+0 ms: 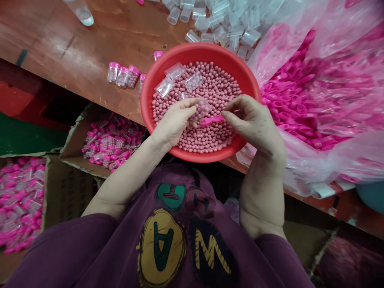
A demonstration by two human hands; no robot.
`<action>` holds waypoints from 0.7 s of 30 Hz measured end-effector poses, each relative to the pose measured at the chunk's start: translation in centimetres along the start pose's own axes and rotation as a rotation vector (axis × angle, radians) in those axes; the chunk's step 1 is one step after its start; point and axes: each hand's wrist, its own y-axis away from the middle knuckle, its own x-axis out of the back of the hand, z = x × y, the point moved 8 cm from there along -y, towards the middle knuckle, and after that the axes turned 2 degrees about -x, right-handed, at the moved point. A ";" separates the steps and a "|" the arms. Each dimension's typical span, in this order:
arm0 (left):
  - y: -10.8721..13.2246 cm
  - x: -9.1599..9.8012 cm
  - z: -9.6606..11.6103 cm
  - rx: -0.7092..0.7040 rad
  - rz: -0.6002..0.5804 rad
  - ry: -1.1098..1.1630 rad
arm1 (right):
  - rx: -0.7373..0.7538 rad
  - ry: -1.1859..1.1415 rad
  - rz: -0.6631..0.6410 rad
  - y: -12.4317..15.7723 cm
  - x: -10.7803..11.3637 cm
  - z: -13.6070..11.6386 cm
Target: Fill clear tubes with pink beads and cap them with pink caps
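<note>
Both hands are over a red basin (145, 100) filled with small round pink beads (204, 142). My left hand (171, 124) grips a small clear plastic container (203, 108) with pink beads showing in it, between thumb and fingers. At its near side, my right hand (258, 124) pinches one end of a bright pink plastic cap piece (211, 120) with thumb and forefinger. The piece's other end reaches the left fingertips; whether it touches the container I cannot tell. Several clear containers, one a clear cup (175, 71), lie on the beads.
Several filled jars with pink caps (122, 76) stand left of the basin. Clear empty cups (216, 20) are heaped behind it. A plastic bag of pink caps (294, 92) lies at right. Cardboard boxes of filled jars (112, 144) sit below the wooden table (60, 48) edge.
</note>
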 end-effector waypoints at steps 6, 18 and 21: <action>0.4 0.0 0.8 0.040 0.039 0.101 | 0.080 0.553 -0.119 0.9 -3.6 -2.0; 0.4 -0.5 0.2 -0.006 -0.059 0.155 | 0.101 -0.121 0.257 0.9 -1.1 -0.4; 0.6 -0.6 0.1 -0.005 -0.068 0.133 | 0.179 -0.206 0.233 1.0 -1.9 -2.0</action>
